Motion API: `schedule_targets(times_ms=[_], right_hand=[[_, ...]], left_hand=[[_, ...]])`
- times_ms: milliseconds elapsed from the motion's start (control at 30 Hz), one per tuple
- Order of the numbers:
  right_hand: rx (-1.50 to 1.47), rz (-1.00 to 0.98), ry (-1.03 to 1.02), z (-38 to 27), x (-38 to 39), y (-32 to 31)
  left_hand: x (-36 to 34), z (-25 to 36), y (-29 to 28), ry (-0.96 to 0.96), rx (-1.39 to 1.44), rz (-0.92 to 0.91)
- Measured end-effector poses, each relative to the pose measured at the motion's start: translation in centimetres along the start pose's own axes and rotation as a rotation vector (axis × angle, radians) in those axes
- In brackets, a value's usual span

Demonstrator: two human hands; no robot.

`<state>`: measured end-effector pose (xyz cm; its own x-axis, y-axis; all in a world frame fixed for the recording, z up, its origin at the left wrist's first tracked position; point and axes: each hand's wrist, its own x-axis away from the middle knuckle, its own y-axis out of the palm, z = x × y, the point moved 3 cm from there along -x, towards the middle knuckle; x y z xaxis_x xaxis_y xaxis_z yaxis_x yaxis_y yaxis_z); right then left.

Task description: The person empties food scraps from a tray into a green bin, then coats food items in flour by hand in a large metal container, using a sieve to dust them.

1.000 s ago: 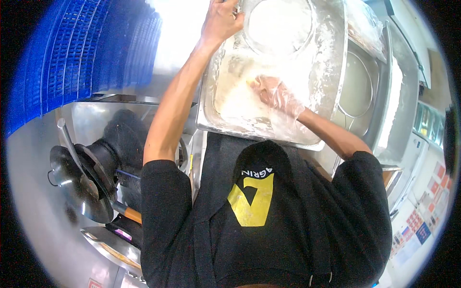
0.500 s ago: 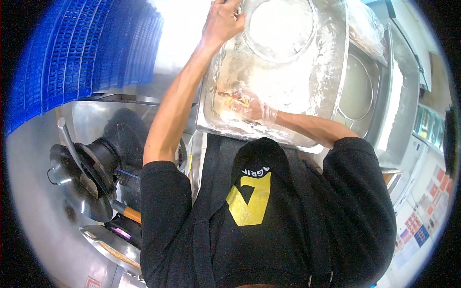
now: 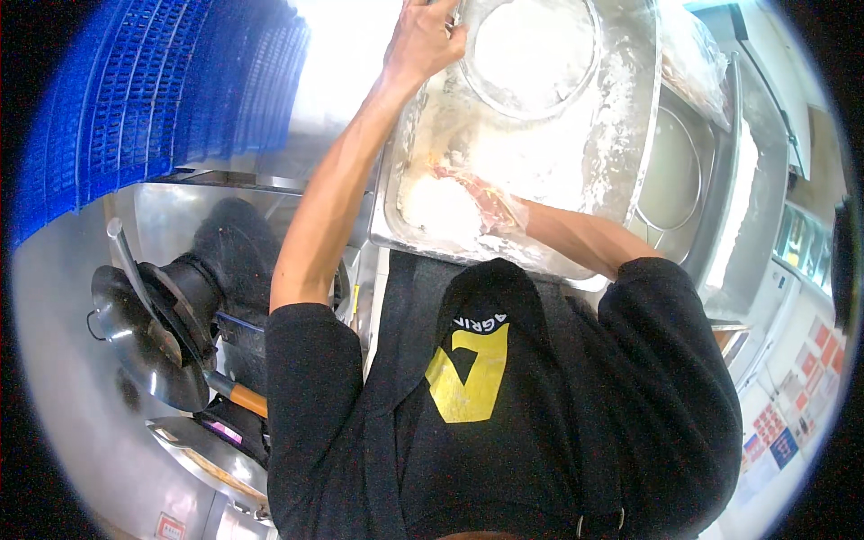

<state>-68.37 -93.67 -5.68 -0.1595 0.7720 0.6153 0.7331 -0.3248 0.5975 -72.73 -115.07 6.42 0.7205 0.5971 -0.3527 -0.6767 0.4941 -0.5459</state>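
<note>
Commercial kitchen | dark wok (image 3: 130, 346) | floury metal tray (image 3: 616, 162)

Powder (image 3: 441, 205) in tray (image 3: 384, 211), baskets (image 3: 126, 99) to left

Tray wall (image 3: 634, 135) between fingers (image 3: 461, 178) and basin (image 3: 711, 166)

The metal tray (image 3: 633, 135) lies smeared; white powder (image 3: 441, 209) inside.
</note>
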Motion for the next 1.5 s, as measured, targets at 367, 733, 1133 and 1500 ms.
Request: schedule_targets(times_ms=[367, 733, 1133, 1500], right_hand=[[0.176, 0.100, -0.211, -4.7, 5.7, -6.8], [0.850, 0.554, -0.686, -22.1, 2.0, -6.6], [0.540, 0.184, -0.341, -13.2, 10.0, -11.3], [0.911, 0.043, -0.107, -1.8, 3.4, -8.4]], left_hand=[[0.0, 0.2, 0.0, 0.098, -0.064, 0.051], [0.0, 1.0, -0.1, 0.059, -0.080, 0.006], [0.0, 0.8, -0.4, 0.058, -0.070, 0.028], [-0.1, -0.1, 0.0, 0.034, -0.110, 0.020]])
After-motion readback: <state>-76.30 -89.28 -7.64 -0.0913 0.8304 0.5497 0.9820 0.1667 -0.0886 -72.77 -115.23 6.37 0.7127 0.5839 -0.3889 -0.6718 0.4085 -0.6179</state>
